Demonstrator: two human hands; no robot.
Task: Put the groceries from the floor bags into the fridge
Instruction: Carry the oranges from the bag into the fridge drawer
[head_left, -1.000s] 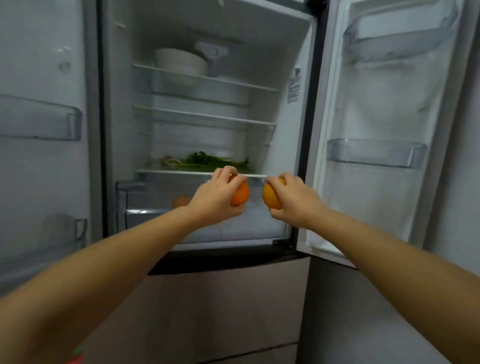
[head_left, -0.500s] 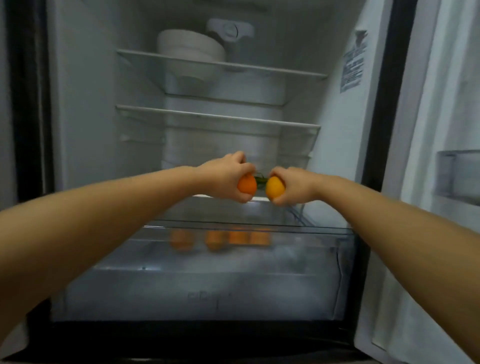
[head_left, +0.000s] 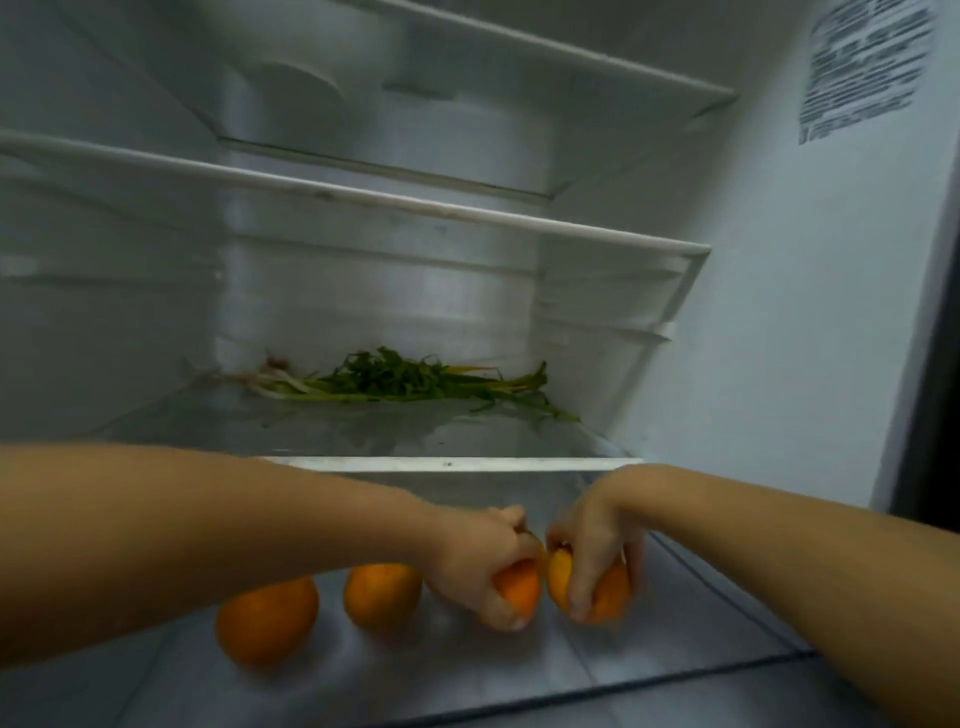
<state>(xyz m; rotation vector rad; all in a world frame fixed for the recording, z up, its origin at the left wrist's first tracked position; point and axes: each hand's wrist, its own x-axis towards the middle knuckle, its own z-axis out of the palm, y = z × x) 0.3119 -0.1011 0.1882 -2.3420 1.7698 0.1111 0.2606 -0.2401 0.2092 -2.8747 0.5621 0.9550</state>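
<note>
Both my hands reach down into the open crisper drawer (head_left: 717, 582) at the bottom of the fridge. My left hand (head_left: 483, 566) grips one orange (head_left: 519, 587) low over the drawer floor. My right hand (head_left: 592, 545) grips a second orange (head_left: 605, 590) right beside it; the two fruits almost touch. Two more oranges lie loose on the drawer floor to the left: one (head_left: 382, 595) near my left wrist and one (head_left: 267, 618) further left. My fingers cover the tops of the held oranges.
A bunch of green leafy stalks (head_left: 395, 382) lies on the glass shelf (head_left: 447, 463) just above the drawer. Two white-edged shelves (head_left: 363, 200) sit higher up. The fridge's right inner wall carries a printed label (head_left: 862, 62).
Both hands went from the shelf's front edge down into the drawer with their oranges. The view moved in close, so the fridge doors are out of sight.
</note>
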